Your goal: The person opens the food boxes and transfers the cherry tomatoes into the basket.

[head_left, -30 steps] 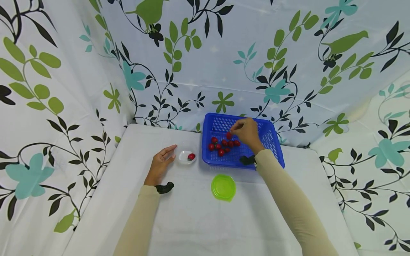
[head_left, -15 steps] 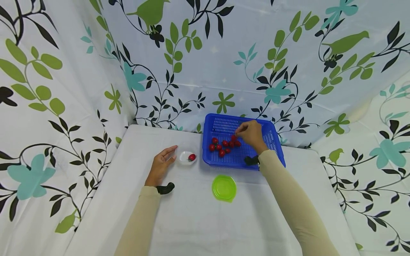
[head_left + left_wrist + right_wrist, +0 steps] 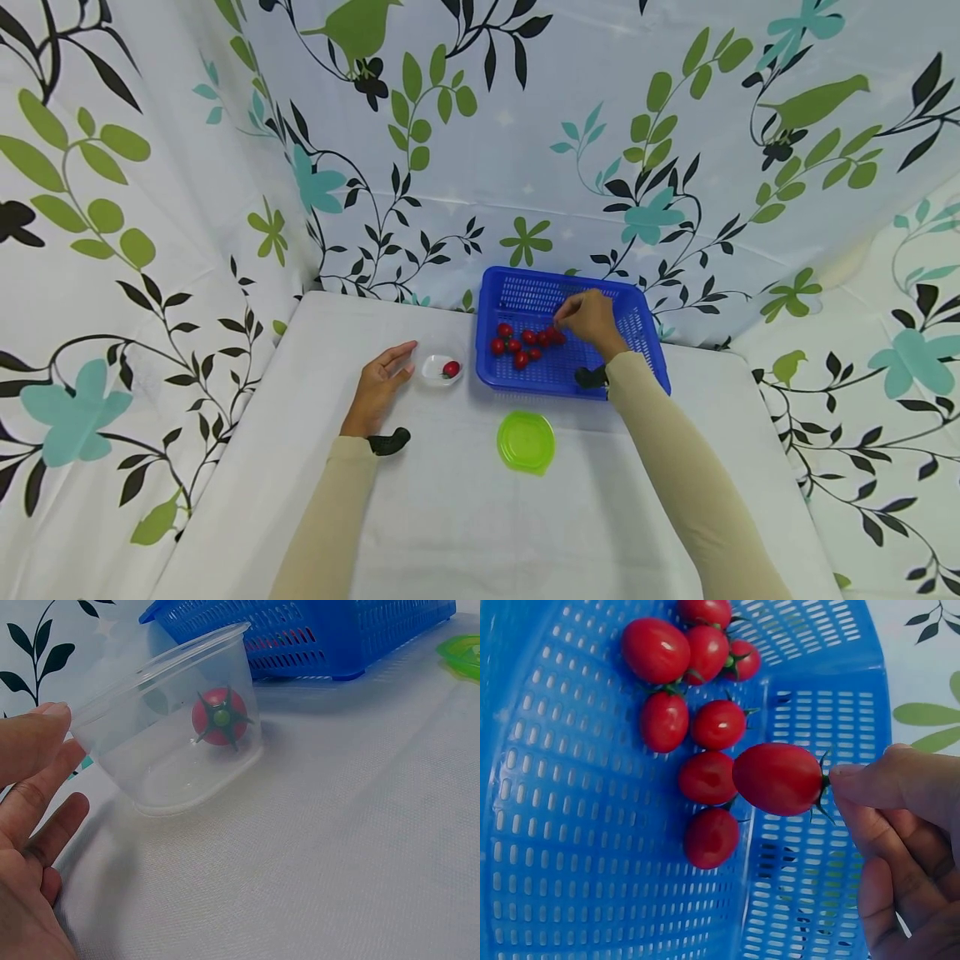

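My left hand [image 3: 378, 387] is beside a small clear plastic tub [image 3: 172, 742], fingers spread and loosely bent. Its fingertips lie at the tub's near rim; whether they touch cannot be told. Inside the tub lies one red cherry tomato [image 3: 220, 717] with a green calyx. Over the blue perforated basket [image 3: 525, 383], my right hand [image 3: 588, 321] pinches another cherry tomato [image 3: 778, 780] by its stem end between thumb and finger. Several more cherry tomatoes [image 3: 664, 721] are grouped on the basket floor, just beyond the held one in the right wrist view.
A bright green lid [image 3: 526, 442] lies on the white tablecloth [image 3: 450, 517], in front of the basket. Patterned fabric [image 3: 495, 167] hangs behind and at both sides. Each wrist wears a black device.
Inside the basket, my right hand has shifted slightly right and nearer to me, a cherry tomato at its fingertips. My left hand stays beside the tub, almost unmoved.
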### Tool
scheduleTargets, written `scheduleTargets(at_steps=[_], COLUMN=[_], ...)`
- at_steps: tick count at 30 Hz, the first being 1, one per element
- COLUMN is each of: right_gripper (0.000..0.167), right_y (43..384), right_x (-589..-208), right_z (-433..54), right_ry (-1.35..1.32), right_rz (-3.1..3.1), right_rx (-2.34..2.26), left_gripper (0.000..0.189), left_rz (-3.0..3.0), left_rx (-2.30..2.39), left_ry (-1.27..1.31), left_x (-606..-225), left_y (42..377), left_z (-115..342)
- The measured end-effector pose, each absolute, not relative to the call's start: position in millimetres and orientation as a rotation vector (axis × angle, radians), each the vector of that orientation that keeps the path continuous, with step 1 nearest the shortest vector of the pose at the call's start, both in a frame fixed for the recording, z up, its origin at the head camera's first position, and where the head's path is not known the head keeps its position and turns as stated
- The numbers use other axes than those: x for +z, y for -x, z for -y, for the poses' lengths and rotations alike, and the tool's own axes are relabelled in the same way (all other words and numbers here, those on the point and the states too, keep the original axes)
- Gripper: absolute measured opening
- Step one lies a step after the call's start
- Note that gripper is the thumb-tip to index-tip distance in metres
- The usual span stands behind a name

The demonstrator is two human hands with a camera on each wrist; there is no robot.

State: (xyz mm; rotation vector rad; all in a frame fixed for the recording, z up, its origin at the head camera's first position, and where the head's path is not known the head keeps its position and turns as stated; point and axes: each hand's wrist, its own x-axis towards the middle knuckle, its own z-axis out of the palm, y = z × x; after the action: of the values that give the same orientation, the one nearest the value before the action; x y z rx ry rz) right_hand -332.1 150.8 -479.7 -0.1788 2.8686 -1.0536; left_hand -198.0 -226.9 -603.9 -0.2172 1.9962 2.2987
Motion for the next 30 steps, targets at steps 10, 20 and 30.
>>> scheduleTargets(at_steps=[10, 20, 30], right_gripper=[0.004, 0.004, 0.007], right_y=[333.8, 335.4, 338.1], right_x=[-483.6, -490.8, -497.6], right_z=[-152.6, -151.0, -153.4], right_ry=[0.172, 0.114, 0.112], right_rz=[-2.804, -2.757, -2.75], right_rx=[-0.964, -0.922, -0.87], left_gripper=[0.046, 0.046, 0.046], left_rz=[-1.989, -1.993, -2.002], left_rx=[2.306, 2.297, 2.298], left_ry=[0.216, 0.22, 0.216], left_x=[-604.0, -604.4, -605.7], left_y=[198.9, 198.7, 199.5], left_z=[226.9, 226.1, 225.6])
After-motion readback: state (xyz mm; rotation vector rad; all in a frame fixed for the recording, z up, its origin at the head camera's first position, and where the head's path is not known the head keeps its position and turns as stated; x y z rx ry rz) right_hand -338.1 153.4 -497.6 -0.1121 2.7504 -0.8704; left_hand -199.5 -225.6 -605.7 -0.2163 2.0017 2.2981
